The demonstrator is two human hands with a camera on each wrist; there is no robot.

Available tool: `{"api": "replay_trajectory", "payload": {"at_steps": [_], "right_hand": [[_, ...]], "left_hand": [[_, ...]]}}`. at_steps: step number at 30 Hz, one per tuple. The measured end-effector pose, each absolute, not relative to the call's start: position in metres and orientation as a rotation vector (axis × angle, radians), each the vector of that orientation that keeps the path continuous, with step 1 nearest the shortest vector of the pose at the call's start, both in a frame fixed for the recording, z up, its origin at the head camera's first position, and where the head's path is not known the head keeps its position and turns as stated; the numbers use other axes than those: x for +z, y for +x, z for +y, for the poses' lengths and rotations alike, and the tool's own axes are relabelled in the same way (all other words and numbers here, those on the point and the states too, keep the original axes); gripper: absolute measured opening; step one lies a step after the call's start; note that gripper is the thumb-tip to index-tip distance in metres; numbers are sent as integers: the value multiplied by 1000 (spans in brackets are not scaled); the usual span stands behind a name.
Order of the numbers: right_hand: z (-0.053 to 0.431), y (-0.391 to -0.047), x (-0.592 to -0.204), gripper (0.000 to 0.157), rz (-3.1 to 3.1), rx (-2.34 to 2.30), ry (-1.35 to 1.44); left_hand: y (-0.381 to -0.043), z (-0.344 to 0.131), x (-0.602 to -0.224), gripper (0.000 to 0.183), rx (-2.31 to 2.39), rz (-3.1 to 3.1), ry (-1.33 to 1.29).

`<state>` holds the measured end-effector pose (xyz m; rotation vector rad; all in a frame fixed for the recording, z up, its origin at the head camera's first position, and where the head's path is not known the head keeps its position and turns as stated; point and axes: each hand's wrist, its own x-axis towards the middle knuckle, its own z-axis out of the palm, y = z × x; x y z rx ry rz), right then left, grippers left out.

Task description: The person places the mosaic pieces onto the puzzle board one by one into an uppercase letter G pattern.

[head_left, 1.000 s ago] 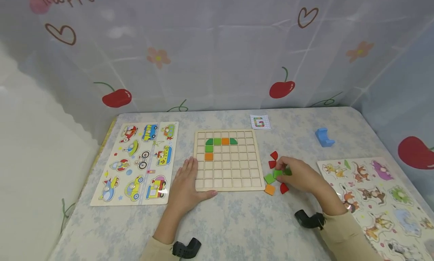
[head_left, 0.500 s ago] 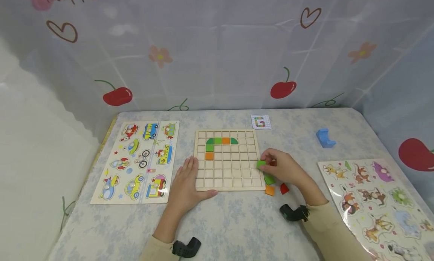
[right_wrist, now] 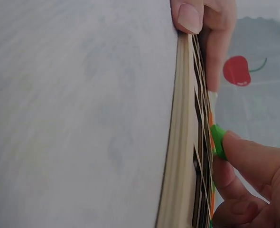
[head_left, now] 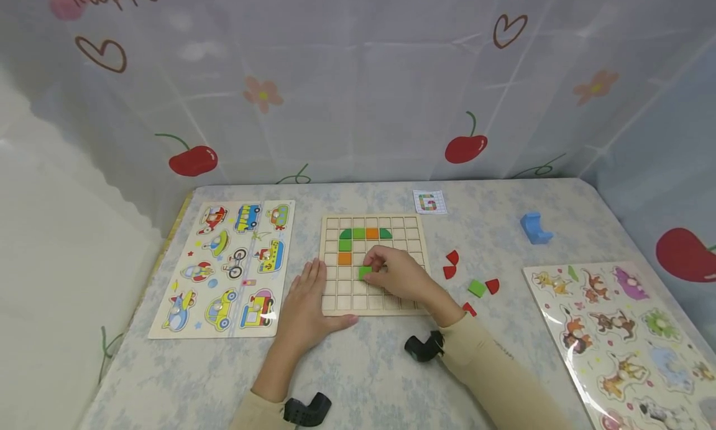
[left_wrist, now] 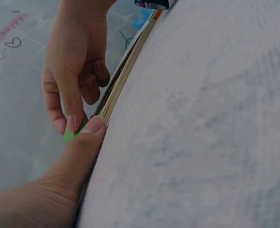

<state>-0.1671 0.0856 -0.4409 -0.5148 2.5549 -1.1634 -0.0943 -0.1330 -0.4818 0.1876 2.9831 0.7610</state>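
In the head view, my right hand (head_left: 399,274) pinches a light green square tile (head_left: 364,273) over the middle of a wooden grid board (head_left: 369,312). The right wrist view has the green tile (right_wrist: 219,141) between thumb and fingers, close to the board's surface. My left hand (head_left: 306,302) lies with straight fingers along the board's left edge, its thumb at the front edge. Green rounded corner tiles (head_left: 345,233), green squares (head_left: 358,233) and orange squares (head_left: 371,233) sit in the grid, forming a top row and part of a left column.
Right of the board lie red quarter-round tiles (head_left: 452,257) and a green square (head_left: 477,288). A small pattern card (head_left: 429,202) lies behind the board. A vehicle puzzle (head_left: 224,271) stands left, an animal puzzle (head_left: 621,330) right, and a blue curved block (head_left: 535,227) at back right.
My right hand has picked up the green square tile from the loose pieces and carried it left, from beside the board to over its middle. The left hand has stayed put.
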Motion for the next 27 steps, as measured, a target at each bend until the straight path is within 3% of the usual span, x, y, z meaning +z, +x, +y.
{"api": "replay_trajectory", "payload": {"at_steps": [27], "right_hand": [[38,-171,-441,11,2749,-889,-590]], "left_hand": [[-95,-135,-485,129,732,3006,225]]}}
